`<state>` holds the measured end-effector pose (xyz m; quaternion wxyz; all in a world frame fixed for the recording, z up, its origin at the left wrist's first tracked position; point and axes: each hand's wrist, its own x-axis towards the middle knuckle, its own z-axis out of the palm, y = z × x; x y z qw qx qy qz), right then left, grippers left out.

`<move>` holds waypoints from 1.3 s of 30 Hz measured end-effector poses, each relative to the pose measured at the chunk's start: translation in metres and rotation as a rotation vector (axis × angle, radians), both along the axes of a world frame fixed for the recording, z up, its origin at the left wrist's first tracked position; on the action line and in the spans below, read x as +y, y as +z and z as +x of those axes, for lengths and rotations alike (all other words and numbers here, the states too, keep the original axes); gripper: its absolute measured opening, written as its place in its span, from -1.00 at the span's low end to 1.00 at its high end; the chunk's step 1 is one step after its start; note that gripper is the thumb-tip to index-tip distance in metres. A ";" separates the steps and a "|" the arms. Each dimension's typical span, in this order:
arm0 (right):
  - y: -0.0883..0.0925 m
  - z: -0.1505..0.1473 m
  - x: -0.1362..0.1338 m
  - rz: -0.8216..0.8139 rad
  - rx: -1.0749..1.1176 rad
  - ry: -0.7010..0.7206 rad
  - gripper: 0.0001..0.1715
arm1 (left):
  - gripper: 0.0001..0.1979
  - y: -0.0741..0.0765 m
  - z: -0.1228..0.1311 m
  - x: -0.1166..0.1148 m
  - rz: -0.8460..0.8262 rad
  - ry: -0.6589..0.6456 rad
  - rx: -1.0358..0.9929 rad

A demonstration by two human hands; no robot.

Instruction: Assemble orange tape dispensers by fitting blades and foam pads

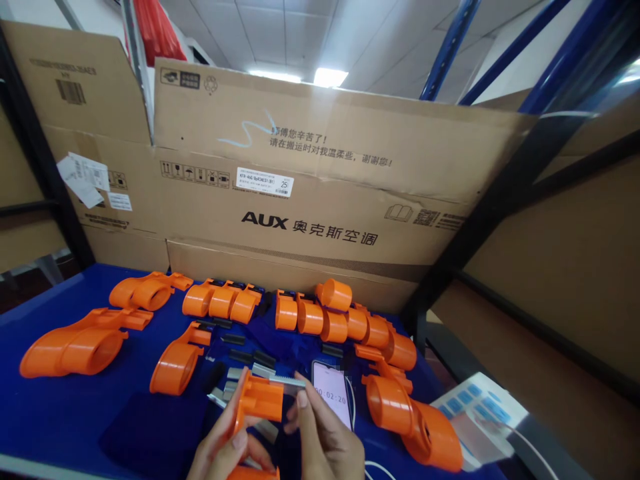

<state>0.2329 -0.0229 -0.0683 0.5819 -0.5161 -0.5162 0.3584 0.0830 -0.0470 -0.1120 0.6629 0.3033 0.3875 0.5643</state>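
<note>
My left hand (pixel 220 447) is closed round an orange plastic tape dispenser (pixel 263 400), its ring-shaped lower part partly hidden by the fingers. Between thumb and fingers, my right hand (pixel 325 433) pinches a silver serrated blade (pixel 293 383) beside the dispenser's top end. Whether the blade touches the plastic I cannot tell. Several more metal blades (pixel 231 388) lie on the blue table just behind my left hand. Black strip-shaped pieces (pixel 257 358) are scattered a little farther back.
Orange tape dispensers stand in rows at the back (pixel 310 318), with others at the left (pixel 95 350) and right (pixel 433 433). A phone (pixel 333 395) showing a timer lies by my right hand. A white-and-blue box (pixel 483 413) sits at right. Cardboard (pixel 320 193) walls the back.
</note>
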 end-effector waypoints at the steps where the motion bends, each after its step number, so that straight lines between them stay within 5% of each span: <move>1: -0.001 -0.001 -0.001 0.066 -0.090 0.008 -0.59 | 0.13 0.001 0.003 -0.001 0.024 0.024 0.026; 5: 0.005 0.003 -0.004 0.264 -0.442 0.154 -0.49 | 0.15 0.001 0.006 -0.006 0.119 0.052 0.103; 10: 0.043 0.015 0.015 0.261 -0.909 0.422 -0.37 | 0.02 0.010 -0.013 -0.005 0.026 0.060 0.042; 16: 0.056 -0.002 0.067 0.079 -1.418 0.310 -0.66 | 0.03 0.029 -0.029 0.000 -0.107 0.188 -0.096; 26: 0.034 -0.035 0.087 0.037 -1.485 0.304 -0.82 | 0.01 0.035 -0.024 0.001 -0.027 0.203 -0.110; 32: 0.059 -0.017 0.072 0.094 -1.339 0.256 -0.70 | -0.07 0.036 -0.019 0.006 0.004 0.186 -0.069; 36: 0.080 0.004 0.052 0.336 -1.096 0.454 -0.70 | -0.12 0.040 -0.013 0.006 0.070 0.155 0.004; 39: 0.089 0.009 0.045 0.432 -1.197 0.539 -0.68 | -0.14 0.043 -0.008 0.005 0.117 0.135 0.004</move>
